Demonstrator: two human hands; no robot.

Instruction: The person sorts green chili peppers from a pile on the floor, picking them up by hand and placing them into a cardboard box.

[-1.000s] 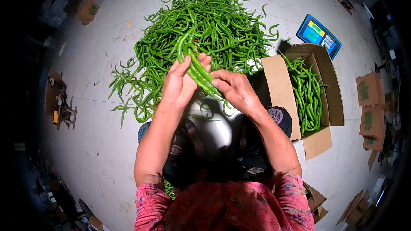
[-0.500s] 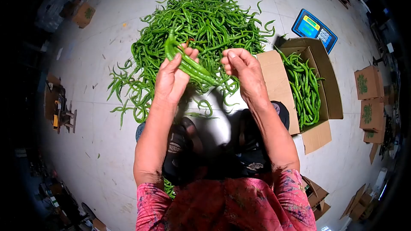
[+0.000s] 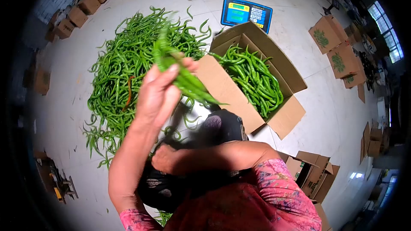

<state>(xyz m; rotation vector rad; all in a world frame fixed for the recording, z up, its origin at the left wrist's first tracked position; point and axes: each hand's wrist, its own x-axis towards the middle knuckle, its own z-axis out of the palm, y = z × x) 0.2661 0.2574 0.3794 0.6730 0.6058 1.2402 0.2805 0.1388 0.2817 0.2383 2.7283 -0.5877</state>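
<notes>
My left hand (image 3: 160, 87) is closed around a small bunch of long green chili peppers (image 3: 188, 83), whose ends are blurred by motion. It is raised over the right part of a big heap of green chili peppers (image 3: 115, 66) on the floor. A reddish chili (image 3: 129, 94) lies on that heap. Low in front of my lap, my right hand (image 3: 166, 158) is in shadow with its fingers curled in. Whether it holds anything is hidden. To the right, an open cardboard box (image 3: 233, 92) contains many green chili peppers (image 3: 257, 81), lying roughly lengthwise.
A blue digital scale display (image 3: 246, 13) stands behind the box. Flattened or open cartons (image 3: 314, 175) lie at the lower right. Closed boxes (image 3: 332, 42) are stacked farther right, and more boxes (image 3: 90, 3) line the upper left.
The view has turned right, so the heap and box appear farther left. My right hand has dropped from beside the bunch to my lap. My left hand still holds the peppers.
</notes>
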